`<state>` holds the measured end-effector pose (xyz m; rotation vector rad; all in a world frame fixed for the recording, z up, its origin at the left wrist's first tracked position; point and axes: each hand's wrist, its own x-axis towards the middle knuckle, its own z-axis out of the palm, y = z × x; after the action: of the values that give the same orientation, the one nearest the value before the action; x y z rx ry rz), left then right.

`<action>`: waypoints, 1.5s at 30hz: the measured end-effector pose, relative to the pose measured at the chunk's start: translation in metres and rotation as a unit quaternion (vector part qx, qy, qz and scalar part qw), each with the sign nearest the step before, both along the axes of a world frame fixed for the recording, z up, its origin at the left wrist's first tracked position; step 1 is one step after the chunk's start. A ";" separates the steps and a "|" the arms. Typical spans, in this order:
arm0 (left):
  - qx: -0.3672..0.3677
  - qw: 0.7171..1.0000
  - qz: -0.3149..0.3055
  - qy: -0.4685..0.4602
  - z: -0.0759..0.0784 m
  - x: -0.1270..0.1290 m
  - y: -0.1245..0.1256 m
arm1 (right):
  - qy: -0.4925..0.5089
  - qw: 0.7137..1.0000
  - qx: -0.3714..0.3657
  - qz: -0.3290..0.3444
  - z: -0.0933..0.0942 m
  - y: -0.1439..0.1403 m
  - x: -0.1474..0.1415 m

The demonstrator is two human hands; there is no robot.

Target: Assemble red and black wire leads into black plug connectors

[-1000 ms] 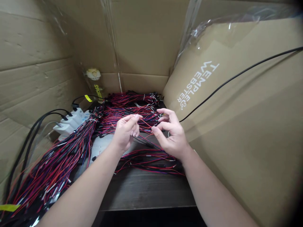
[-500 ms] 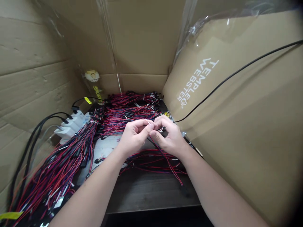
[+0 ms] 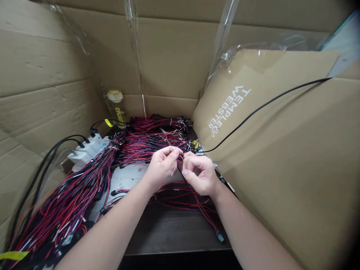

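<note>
In the head view my left hand (image 3: 161, 163) pinches thin red wires between thumb and fingertips, near the middle. Close beside it, my right hand (image 3: 201, 174) is closed with curled fingers on the same wires. The exact spot where each hand grips is too small to make out. From between the hands a wire harness (image 3: 200, 204) of red and dark strands hangs down to the right, ending in a dark connector (image 3: 219, 236) over the tabletop. Below the hands lie more loose red and black wires (image 3: 176, 191).
A thick tied wire bundle (image 3: 75, 191) fills the left side, beside white plug blocks (image 3: 90, 148) with black cords. More wire bundles (image 3: 140, 144) lie at the back. A bottle (image 3: 115, 105) stands in the back left corner. Cardboard walls (image 3: 168, 56) surround the dark table (image 3: 168, 232); a black cable (image 3: 267, 103) crosses the right one.
My hands have drawn slightly apart; the right fingers have curled in more tightly. The harness's end connector now shows clearly. The camera view has tilted up somewhat.
</note>
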<state>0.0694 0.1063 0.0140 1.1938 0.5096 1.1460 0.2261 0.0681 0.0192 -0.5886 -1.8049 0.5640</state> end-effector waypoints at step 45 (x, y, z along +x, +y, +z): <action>-0.162 0.981 -0.034 -0.099 0.018 -0.013 0.004 | 0.007 0.919 -0.385 0.083 0.011 -0.007 -0.007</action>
<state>0.0560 0.1107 0.0318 0.8003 0.4790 1.0626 0.2190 0.0616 0.0306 -0.9499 -1.5871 1.4189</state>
